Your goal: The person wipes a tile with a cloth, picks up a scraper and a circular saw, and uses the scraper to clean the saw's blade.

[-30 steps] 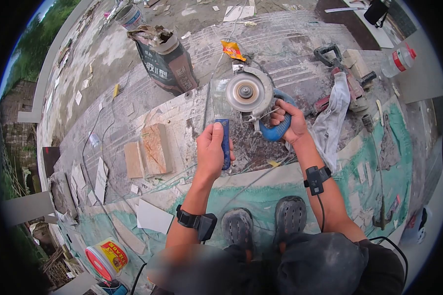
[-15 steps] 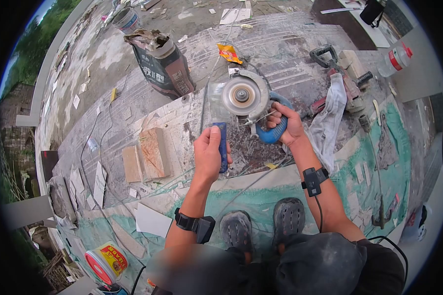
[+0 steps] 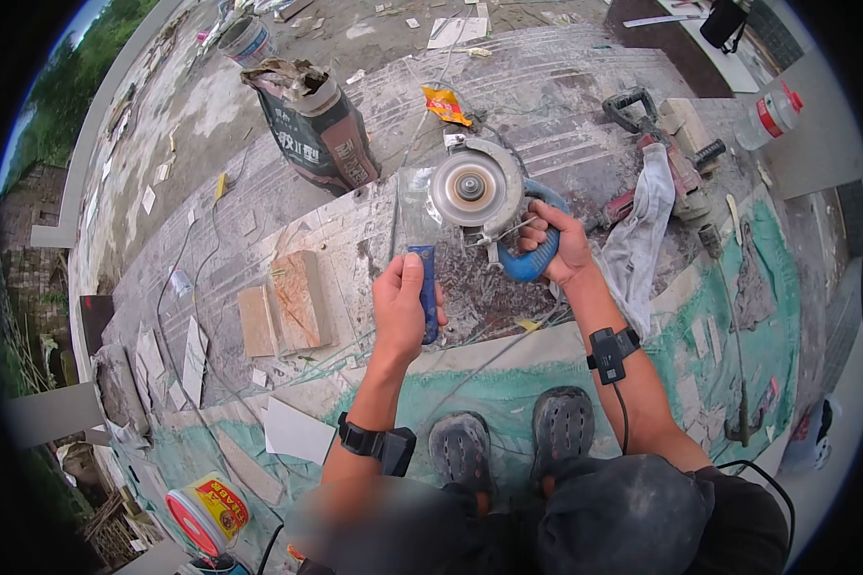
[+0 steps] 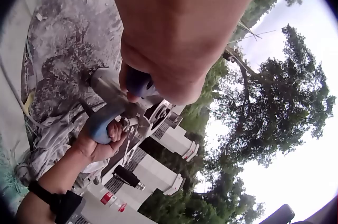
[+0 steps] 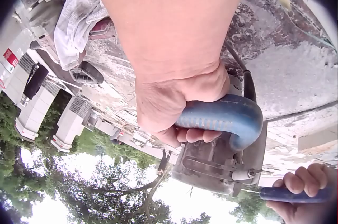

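Note:
A hand-held circular saw (image 3: 501, 182) is in the middle of the head view, its round blade (image 3: 451, 190) turned up towards me. My right hand (image 3: 570, 247) grips the saw's blue loop handle (image 5: 227, 118), fingers curled round it. My left hand (image 3: 397, 307) holds a slim blue bar-shaped tool (image 3: 429, 311) upright, thumb along its upper part, just left of and below the blade. In the right wrist view, a thin metal piece shows at the tool's end, near the saw's base bracket. The left wrist view mostly hides the tool behind the hand.
A torn-open bag of powder (image 3: 321, 139) stands at the back left. Two wood-toned blocks (image 3: 302, 299) lie left. To the right are a grey cloth (image 3: 642, 220), a red power tool (image 3: 676, 163) and a water bottle (image 3: 769, 120). Cables and tile scraps litter the dusty boards.
The left hand, with the blue tool, has drawn slightly down and left, away from the blade. The right hand keeps its grip on the saw, which stays nearly in place.

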